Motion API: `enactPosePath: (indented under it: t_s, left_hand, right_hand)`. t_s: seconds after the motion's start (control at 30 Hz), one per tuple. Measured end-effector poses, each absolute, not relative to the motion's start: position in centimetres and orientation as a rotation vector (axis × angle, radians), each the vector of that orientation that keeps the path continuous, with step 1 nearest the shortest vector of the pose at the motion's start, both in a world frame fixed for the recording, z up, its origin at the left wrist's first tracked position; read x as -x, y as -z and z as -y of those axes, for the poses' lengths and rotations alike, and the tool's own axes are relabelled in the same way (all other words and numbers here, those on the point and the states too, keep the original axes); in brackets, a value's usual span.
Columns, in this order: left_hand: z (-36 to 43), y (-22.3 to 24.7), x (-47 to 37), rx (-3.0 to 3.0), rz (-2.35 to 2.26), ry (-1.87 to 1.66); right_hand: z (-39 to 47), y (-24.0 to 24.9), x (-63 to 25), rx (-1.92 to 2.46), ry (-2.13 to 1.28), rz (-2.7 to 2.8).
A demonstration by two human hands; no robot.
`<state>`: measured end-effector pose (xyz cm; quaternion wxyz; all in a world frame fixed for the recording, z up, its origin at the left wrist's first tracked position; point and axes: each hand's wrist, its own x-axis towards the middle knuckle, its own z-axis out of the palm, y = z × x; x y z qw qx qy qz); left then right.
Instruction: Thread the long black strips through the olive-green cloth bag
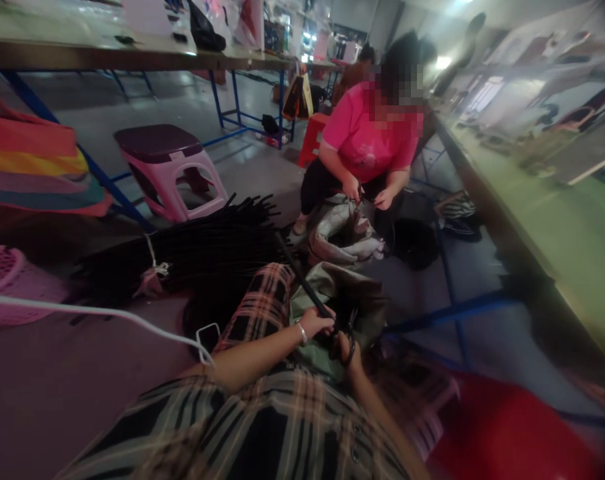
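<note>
My left hand [318,324], with a bracelet at the wrist, is closed round a long black tube [302,277] that slants up and away to the left. Close beside it, my right hand [348,350] grips black-handled scissors [352,341]; their blades are hard to make out against the dark. Both hands are over an open grey-green sack [327,280] between my knees. To the left of my knee lies a thick bundle of similar black tubes [207,243], tied with a pale strip [155,267].
A co-worker in a pink shirt [367,133] sits opposite, hands above a whitish sack [332,233]. A pink stool [175,173] and pink basket [20,283] stand left. Long tables run along the left [132,57] and right [512,200]. A white cord [107,308] crosses at left.
</note>
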<state>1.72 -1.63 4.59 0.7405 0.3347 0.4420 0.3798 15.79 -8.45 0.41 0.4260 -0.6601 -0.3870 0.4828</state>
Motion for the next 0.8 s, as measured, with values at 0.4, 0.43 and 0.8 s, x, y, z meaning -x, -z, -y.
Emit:
enactPosePath:
  t_s: [0.4,0.43,0.8]
  left_hand:
    - [2.7,-2.9,-0.2,-0.525,-0.924,-0.597]
    - [2.4,-3.0,-0.1,-0.525,-0.949,-0.604]
    - [-0.1,-5.5,0.5,-0.381,-0.994,-1.010]
  right_hand:
    - [8.5,-0.7,-16.4,1.676,-1.173,1.163]
    - [8.6,-0.9,-16.4,1.685,-1.178,1.162]
    - [9.2,-2.4,-15.6,1.709,-1.516,1.217]
